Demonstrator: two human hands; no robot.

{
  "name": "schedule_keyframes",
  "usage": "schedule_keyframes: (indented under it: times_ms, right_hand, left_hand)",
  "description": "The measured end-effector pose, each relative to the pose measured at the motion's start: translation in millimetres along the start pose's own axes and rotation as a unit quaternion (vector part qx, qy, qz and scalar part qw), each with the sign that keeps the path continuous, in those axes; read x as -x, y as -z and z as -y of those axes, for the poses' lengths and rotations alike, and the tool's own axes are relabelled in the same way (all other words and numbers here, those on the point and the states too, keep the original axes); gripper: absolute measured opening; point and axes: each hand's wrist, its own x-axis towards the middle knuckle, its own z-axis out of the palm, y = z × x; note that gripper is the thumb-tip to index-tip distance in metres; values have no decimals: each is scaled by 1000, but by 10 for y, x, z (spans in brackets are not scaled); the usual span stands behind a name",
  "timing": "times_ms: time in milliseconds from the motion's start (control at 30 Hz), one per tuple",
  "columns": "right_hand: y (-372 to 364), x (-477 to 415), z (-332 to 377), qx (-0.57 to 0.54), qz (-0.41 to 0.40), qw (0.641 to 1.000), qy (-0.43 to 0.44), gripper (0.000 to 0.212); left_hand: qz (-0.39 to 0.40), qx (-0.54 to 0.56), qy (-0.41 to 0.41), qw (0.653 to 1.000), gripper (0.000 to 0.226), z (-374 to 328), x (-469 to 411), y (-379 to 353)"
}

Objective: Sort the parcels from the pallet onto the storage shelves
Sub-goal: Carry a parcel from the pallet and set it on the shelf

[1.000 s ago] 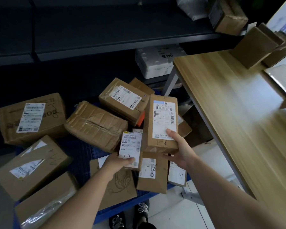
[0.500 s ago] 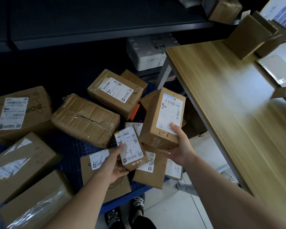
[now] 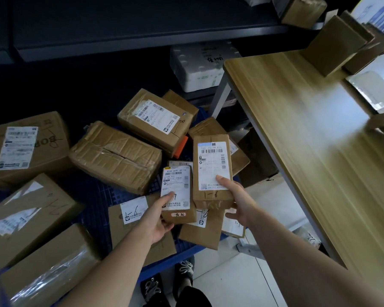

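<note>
Left hand [image 3: 157, 220] fingers closed on small parcel [image 3: 177, 196]; right hand [image 3: 237, 202] fingers closed on tall parcel [image 3: 212, 171]. Both held above pallet [image 3: 98, 196] near edge, long axes pointing toward shelves [image 3: 142, 43]. Worktop [image 3: 319, 140] nearer right hand.

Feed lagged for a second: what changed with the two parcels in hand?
The left hand has lifted the small white-labelled cardboard parcel off the pile and turned it upright beside the taller brown cardboard parcel, which the right hand tilted, then straightened. Both grips held; the pile on the blue plastic pallet is unchanged.
</note>
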Motion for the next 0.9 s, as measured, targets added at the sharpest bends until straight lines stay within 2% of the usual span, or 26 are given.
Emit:
schedule_keyframes:
  times_ms: [100, 233, 367, 500, 600, 633, 767, 900]
  right_hand:
    - [-8, 49, -28, -8, 9, 1000, -6, 72]
    - [-29, 216, 4, -14, 39, 999, 25, 48]
    - [-117, 427, 80, -1, 77, 994, 77, 46]
    - [-296, 667, 176, 19, 129, 983, 132, 57]
    - [-464, 905, 212, 52, 178, 969, 167, 87]
    - [-529, 992, 215, 56, 198, 963, 173, 89]
    - [-819, 1458, 177, 95, 268, 938, 198, 60]
    - [-1161, 1920, 73, 151, 342, 899, 228, 50]
  left_hand:
    - [-7, -15, -24, 1000, 30, -7, 118, 30]
    - [5, 9, -61, 998, 24, 26, 334, 89]
    - [5, 47, -110, 993, 45, 101, 667, 181]
    - [-19, 105, -179, 978, 52, 177, 1089, 288]
    - [-40, 142, -252, 956, 44, 277, 1456, 389]
    - [-46, 152, -273, 949, 45, 319, 1582, 429]
    - [-84, 194, -342, 916, 62, 554, 2145, 582]
    - [-141, 216, -408, 876, 53, 825, 2727, 815]
